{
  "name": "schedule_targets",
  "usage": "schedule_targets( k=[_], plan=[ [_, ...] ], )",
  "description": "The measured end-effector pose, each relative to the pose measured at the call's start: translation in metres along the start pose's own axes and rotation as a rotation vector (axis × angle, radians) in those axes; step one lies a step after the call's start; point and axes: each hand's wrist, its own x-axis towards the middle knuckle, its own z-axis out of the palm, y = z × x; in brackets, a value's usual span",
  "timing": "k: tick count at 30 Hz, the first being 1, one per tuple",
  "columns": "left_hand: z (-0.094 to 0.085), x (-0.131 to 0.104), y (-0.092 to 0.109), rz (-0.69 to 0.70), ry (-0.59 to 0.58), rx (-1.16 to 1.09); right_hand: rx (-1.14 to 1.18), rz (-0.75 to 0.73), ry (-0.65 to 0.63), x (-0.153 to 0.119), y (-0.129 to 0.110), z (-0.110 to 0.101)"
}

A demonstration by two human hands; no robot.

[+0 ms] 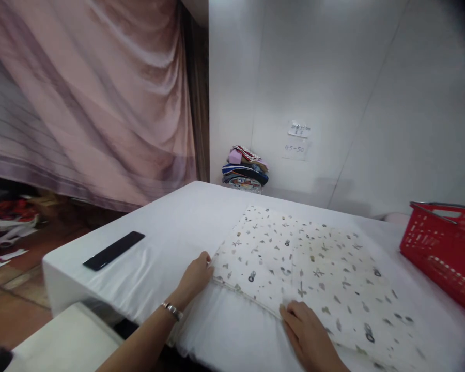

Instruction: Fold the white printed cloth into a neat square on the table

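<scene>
A white cloth printed with small grey and olive motifs lies spread flat on the white-covered table. At its near left corner, my left hand pinches the edge, fingers closed; a silver band circles that wrist. My right hand is at the middle of the near edge, its thumb and fingers closed on the cloth there. A faint crease runs through the cloth between its left and right halves.
A black phone-like slab lies on the table's left side. At right stands a red plastic basket. A stack of folded fabrics sits beyond the far edge by the wall. Pink curtains hang at left.
</scene>
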Motion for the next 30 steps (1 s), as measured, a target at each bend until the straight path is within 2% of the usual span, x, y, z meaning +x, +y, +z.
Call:
schedule_targets(
  k=[3, 5, 7, 10, 13, 15, 17, 19, 22, 25, 27, 30],
  plan=[
    [-0.004, 0.001, -0.002, -0.002, -0.039, 0.074, 0.074, 0.057, -0.046, 0.005, -0.005, -0.013],
    [-0.005, 0.005, 0.0, 0.048, -0.011, 0.147, 0.128, 0.082, -0.097, 0.01, -0.006, -0.021],
    [-0.003, 0.01, 0.009, 0.165, 0.087, 0.203, 0.164, 0.106, -0.132, 0.013, -0.004, -0.025],
    [0.011, 0.018, 0.03, 0.44, 0.198, 0.188, 0.182, 0.13, -0.182, 0.017, -0.001, -0.029],
    [0.033, 0.024, 0.045, 0.69, 0.135, 0.179, 0.211, 0.106, -0.248, 0.023, 0.003, -0.035],
    [0.046, 0.028, 0.046, 0.744, 0.06, 0.217, 0.241, 0.078, -0.239, 0.031, 0.01, -0.042],
    [0.056, 0.032, 0.041, 0.725, 0.003, 0.245, 0.209, 0.086, -0.191, 0.042, 0.028, -0.05],
    [0.062, 0.036, 0.034, 0.697, -0.027, 0.254, 0.074, 0.161, -0.157, 0.052, 0.057, -0.056],
    [0.067, 0.042, 0.028, 0.658, -0.035, 0.267, -0.174, 0.35, -0.201, 0.06, 0.116, -0.062],
    [0.069, 0.044, 0.026, 0.633, -0.012, 0.283, -0.311, 0.572, -0.246, 0.054, 0.167, -0.064],
    [0.071, 0.044, 0.024, 0.635, 0.002, 0.289, -0.333, 0.645, -0.236, 0.046, 0.186, -0.062],
    [0.075, 0.044, 0.017, 0.63, -0.004, 0.283, -0.318, 0.638, -0.221, 0.036, 0.194, -0.056]
  ],
)
